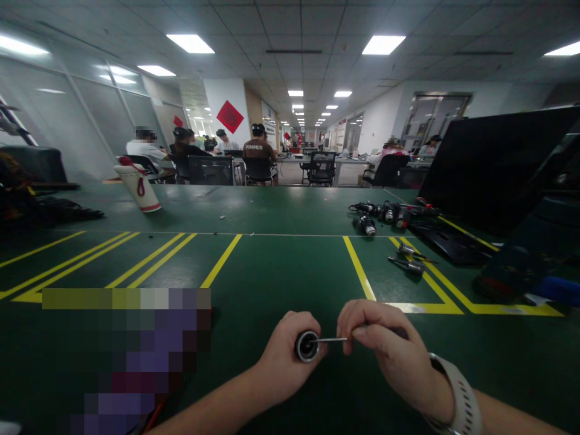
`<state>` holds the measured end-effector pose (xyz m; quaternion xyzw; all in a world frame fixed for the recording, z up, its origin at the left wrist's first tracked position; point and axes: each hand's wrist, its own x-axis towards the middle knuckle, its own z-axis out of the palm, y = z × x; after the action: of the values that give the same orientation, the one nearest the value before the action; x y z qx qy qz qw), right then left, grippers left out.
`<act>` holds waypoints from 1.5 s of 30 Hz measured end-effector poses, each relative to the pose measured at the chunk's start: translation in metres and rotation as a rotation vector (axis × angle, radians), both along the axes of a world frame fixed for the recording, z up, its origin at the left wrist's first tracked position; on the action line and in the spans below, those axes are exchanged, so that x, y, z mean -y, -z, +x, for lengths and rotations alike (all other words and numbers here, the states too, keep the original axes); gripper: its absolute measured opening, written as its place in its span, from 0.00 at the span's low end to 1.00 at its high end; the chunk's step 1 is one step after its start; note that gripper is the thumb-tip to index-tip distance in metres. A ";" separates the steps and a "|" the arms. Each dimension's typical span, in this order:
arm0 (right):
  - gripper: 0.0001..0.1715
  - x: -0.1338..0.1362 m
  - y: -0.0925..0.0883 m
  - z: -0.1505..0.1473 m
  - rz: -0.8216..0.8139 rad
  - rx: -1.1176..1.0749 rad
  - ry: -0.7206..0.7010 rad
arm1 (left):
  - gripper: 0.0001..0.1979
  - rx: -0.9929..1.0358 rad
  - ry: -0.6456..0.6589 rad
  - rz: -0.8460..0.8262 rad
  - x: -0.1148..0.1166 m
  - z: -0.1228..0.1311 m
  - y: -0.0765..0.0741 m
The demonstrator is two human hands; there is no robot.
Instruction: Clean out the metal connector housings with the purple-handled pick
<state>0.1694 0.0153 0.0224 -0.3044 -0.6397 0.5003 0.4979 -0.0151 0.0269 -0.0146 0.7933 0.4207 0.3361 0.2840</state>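
My left hand [290, 350] is wrapped round a black cylindrical part with a silver rim [307, 347], its round open end facing me. Something small and dark shows inside that opening. In my right hand [385, 338], which wears a pale watch, is a screwdriver-like tool [333, 339] with a thin metal shaft. Its dark handle is mostly hidden by my fingers. The shaft points left, and its tip meets the cylinder's opening at the right side of the rim; how deep it reaches I cannot tell. Both hands are above the green table [281, 272].
Two motor-like metal parts with thin shafts [410, 264] lie at the right. Behind them are several black-and-silver cylindrical parts [369, 225] and a large black screen [493, 169]. A white cup [140, 187] stands far left. Yellow tape [222, 260] marks the tabletop. People sit beyond.
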 end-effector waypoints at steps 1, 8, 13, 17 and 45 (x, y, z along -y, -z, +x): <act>0.10 0.002 -0.001 0.000 0.048 0.032 0.009 | 0.08 0.003 0.000 0.000 0.000 0.000 0.000; 0.10 0.009 -0.007 -0.001 0.229 0.192 0.007 | 0.08 0.033 -0.002 -0.014 -0.001 0.002 0.001; 0.10 0.005 -0.008 0.000 0.226 0.181 0.009 | 0.09 0.087 -0.022 -0.042 -0.002 0.001 0.001; 0.10 0.003 -0.005 0.001 0.192 0.164 0.016 | 0.11 0.131 -0.035 -0.069 -0.001 0.001 0.000; 0.10 0.008 -0.005 -0.005 0.051 0.221 0.029 | 0.09 0.112 -0.145 -0.036 -0.001 0.002 0.002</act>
<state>0.1640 0.0073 0.0270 -0.3543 -0.6986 0.4400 0.4391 -0.0130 0.0277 -0.0171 0.7357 0.4664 0.3918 0.2961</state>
